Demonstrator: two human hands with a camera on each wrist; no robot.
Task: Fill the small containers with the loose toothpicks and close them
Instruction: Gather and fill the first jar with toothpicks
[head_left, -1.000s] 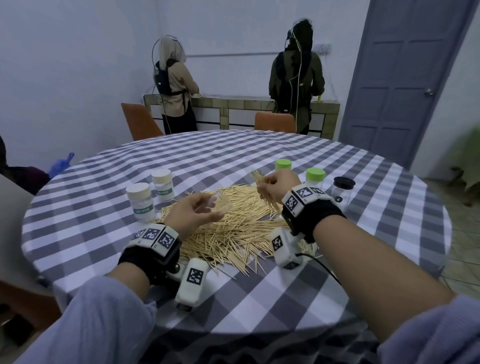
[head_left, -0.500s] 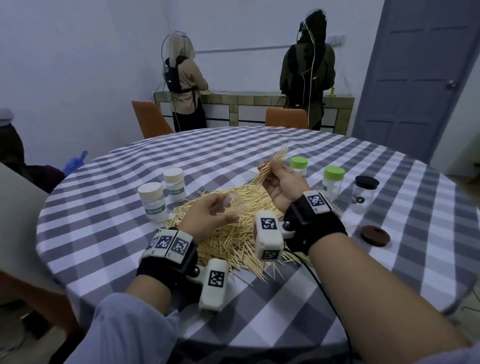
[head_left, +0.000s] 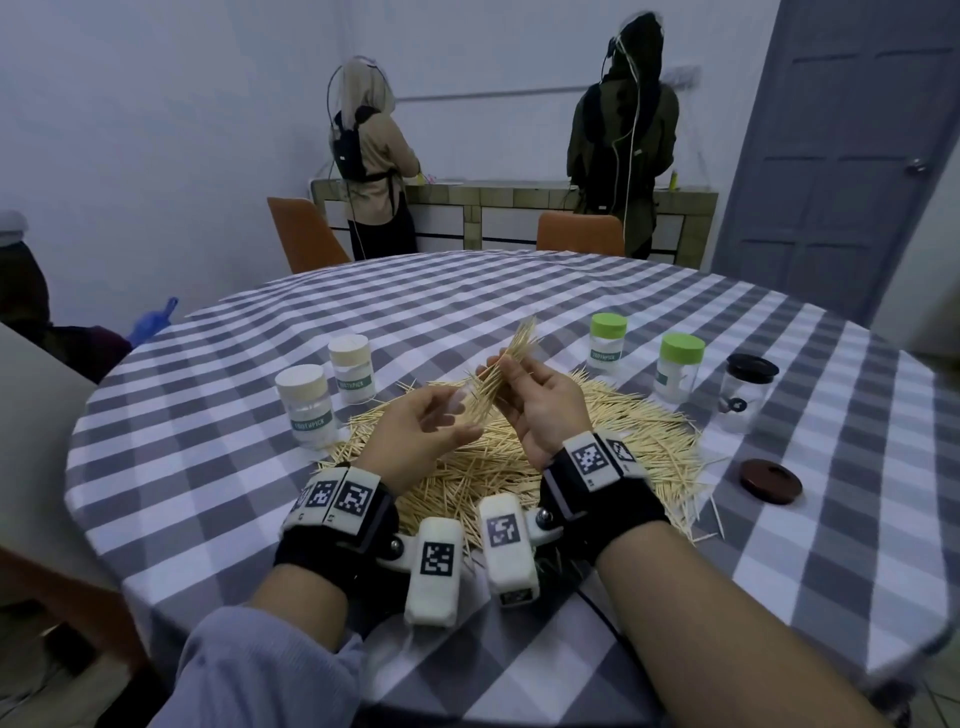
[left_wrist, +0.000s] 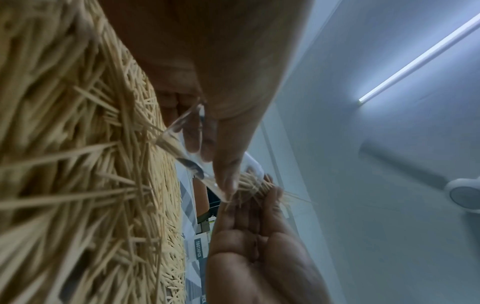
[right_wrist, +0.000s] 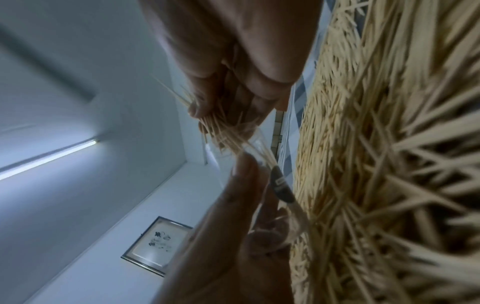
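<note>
My left hand (head_left: 431, 421) grips a small clear container (left_wrist: 192, 148) tilted toward my right hand, above the heap of loose toothpicks (head_left: 613, 441). My right hand (head_left: 524, 395) pinches a bundle of toothpicks (head_left: 511, 358), whose lower ends are at the container's mouth. In the right wrist view the bundle (right_wrist: 228, 133) meets the clear container (right_wrist: 262, 156). Two cream-lidded containers (head_left: 306, 405) stand to the left of the heap, and two green-lidded ones (head_left: 678, 366) to its right.
A clear jar with a black lid (head_left: 745, 397) stands at the right, and a brown lid (head_left: 770, 479) lies flat nearer me. Two people stand at a counter (head_left: 519, 200) beyond the round checked table (head_left: 519, 291). Orange chairs (head_left: 304, 239) sit at its far side.
My right hand has lifted its bundle of toothpicks off the heap and swung it leftward to the container's mouth. My left hand has kept hold of the container.
</note>
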